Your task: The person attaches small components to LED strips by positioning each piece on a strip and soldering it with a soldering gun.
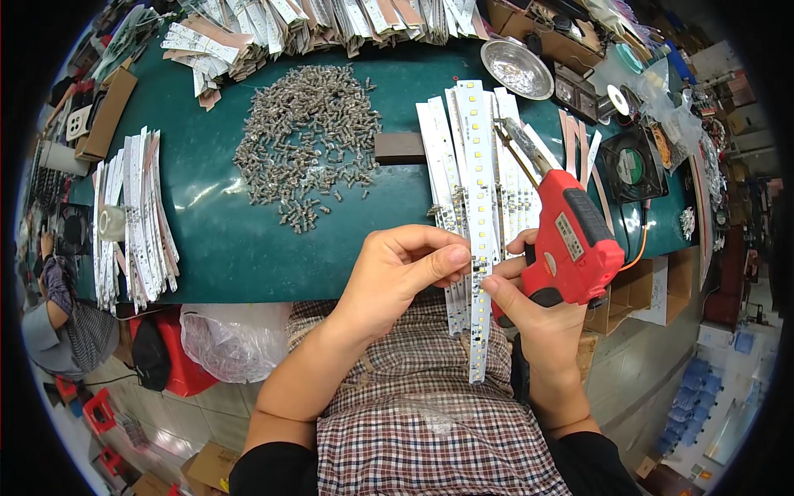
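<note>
A long white LED strip board [475,174] with yellowish chips is held up in front of me, nearly upright in the view. My left hand [397,273] is closed in a pinch at the strip's left edge; what lies between the thumb and finger is hidden. My right hand [542,318] grips a red soldering gun [571,240], its metal tip pointing up and away. That same hand's thumb and fingers also steady the strip from the right side. Behind the strip, more white LED boards [438,149] lie at the table edge, partly covered by it.
A heap of small metal parts [310,136] spreads over the green table [215,264]. Board stacks [153,223] lie left and along the back. A dark block [399,149], metal bowl [517,69], solder spool [617,99] and black fan [633,165] stand around. A person [66,306] sits far left.
</note>
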### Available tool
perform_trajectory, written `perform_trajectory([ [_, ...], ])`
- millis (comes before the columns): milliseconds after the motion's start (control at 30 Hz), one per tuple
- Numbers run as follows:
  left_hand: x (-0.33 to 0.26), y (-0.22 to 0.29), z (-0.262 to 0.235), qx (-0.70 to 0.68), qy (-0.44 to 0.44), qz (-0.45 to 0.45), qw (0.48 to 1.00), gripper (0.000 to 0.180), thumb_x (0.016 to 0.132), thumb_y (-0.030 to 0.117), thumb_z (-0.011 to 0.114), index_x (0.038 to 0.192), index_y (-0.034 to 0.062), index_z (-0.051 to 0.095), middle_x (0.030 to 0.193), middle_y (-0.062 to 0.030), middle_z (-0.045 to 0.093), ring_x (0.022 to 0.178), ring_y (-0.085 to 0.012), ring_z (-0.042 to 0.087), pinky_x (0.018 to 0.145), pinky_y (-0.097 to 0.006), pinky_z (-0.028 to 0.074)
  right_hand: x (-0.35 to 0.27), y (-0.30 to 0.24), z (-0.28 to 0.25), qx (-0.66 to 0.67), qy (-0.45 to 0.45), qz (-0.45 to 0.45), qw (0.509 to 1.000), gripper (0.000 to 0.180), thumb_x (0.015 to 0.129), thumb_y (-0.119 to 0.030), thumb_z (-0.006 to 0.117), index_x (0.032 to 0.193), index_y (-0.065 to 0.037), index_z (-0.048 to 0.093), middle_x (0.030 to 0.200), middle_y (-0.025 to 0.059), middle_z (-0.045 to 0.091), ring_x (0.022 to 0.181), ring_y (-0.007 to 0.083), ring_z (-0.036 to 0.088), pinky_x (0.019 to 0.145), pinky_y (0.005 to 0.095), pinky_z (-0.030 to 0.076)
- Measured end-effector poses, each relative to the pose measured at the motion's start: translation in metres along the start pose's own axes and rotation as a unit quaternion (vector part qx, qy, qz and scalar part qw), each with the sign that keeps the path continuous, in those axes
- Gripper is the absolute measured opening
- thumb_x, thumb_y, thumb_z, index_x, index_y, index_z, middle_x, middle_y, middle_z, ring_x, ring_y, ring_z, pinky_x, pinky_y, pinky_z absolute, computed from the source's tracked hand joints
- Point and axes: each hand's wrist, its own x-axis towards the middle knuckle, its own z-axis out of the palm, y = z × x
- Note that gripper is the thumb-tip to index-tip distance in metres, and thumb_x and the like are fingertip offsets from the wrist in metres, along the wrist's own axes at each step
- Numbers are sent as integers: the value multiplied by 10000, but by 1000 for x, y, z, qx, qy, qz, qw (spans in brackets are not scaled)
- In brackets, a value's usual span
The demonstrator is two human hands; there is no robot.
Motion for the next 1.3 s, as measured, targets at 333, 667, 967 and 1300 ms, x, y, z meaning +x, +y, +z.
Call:
perform_trajectory([
  [333,0,5,-4,44,-9,5,999,200,877,168,696,956,-16,680,821,-72,679,726,-111,624,667,-241,521,-2,2,3,-5,-4,-8,1000,406,821,-6,706,1157,31,480,848,46,638,727,84,599,705,240,495],
  [667,-2,-2,5,153,62,74,984,100,873,82,679,868,-8,636,766,-11,652,670,-23,576,607,-180,482,-5,14,6,-24,-10,-63,998,434,817,25,689,1195,33,476,890,57,632,773,88,614,679,232,507],
  [967,0,-4,5,96,63,44,992,102,872,54,667,899,-34,623,796,-41,659,668,-45,605,595,-185,507,-5,19,9,-35,-9,-60,998,443,822,25,685,1208,33,468,906,63,632,787,91,614,667,237,509],
  [1300,2,10,-2,118,79,33,989,122,872,52,661,922,-56,633,799,-76,676,676,-96,653,608,-209,537,-4,8,15,-2,28,-13,1000,437,821,50,660,1182,-14,422,893,62,583,818,106,604,739,250,485],
])
